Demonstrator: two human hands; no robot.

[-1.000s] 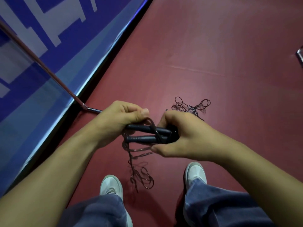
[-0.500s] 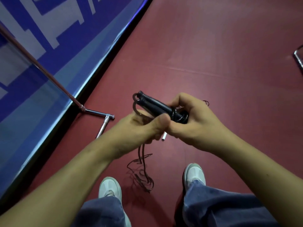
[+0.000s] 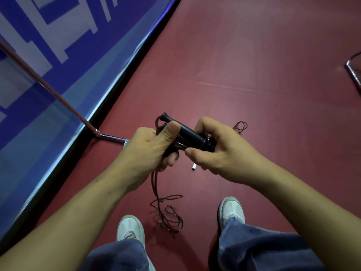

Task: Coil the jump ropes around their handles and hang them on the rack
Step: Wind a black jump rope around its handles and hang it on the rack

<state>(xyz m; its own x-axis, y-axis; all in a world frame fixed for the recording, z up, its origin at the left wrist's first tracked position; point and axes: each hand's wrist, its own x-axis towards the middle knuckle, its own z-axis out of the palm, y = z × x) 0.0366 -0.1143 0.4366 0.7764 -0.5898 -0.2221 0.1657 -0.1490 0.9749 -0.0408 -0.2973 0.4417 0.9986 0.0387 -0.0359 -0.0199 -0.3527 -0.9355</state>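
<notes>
Here, above the red floor (image 3: 254, 65), the right hand (image 3: 220, 147) curls round one end of the paired black handles (image 3: 190, 133) and the left hand (image 3: 148, 149) grips the other, thumb on top, with the rope (image 3: 154, 182); coiling seems barely begun, and the next wrap needs floor slack drawn up.

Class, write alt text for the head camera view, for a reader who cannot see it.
Seen from above, a person's left hand and right hand grip two black jump rope handles held side by side. Thin cord hangs from them and lies in loose loops on the red floor between two white shoes.
</notes>
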